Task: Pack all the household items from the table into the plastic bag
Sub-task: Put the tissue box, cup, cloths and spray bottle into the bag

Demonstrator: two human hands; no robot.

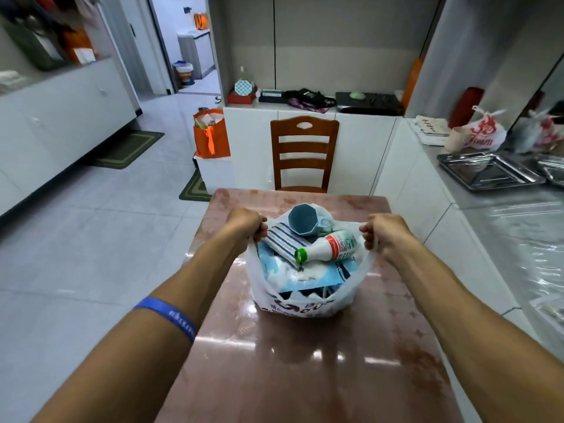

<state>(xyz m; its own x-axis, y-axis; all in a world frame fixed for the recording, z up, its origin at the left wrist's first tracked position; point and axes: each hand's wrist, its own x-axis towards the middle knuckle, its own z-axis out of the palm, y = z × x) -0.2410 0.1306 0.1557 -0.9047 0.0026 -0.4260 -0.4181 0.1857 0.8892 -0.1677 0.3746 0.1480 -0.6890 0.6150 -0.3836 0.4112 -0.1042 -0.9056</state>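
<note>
A white plastic bag (305,303) with dark printing stands on the glossy pink table (305,361), its mouth spread wide. Inside lie a blue octagonal cup (303,219), a blue-and-white striped cloth (282,241), a white bottle with a green cap and red label (328,248), and a light blue packet (308,277). My left hand (245,224) is closed on the bag's left handle. My right hand (381,232) is closed on the right handle. Both hands pull the handles apart.
A wooden chair (303,152) stands at the table's far end. An orange bag (210,134) sits on a white box to the left. On the right runs a counter with metal trays (488,170) and a red-printed plastic bag (477,134).
</note>
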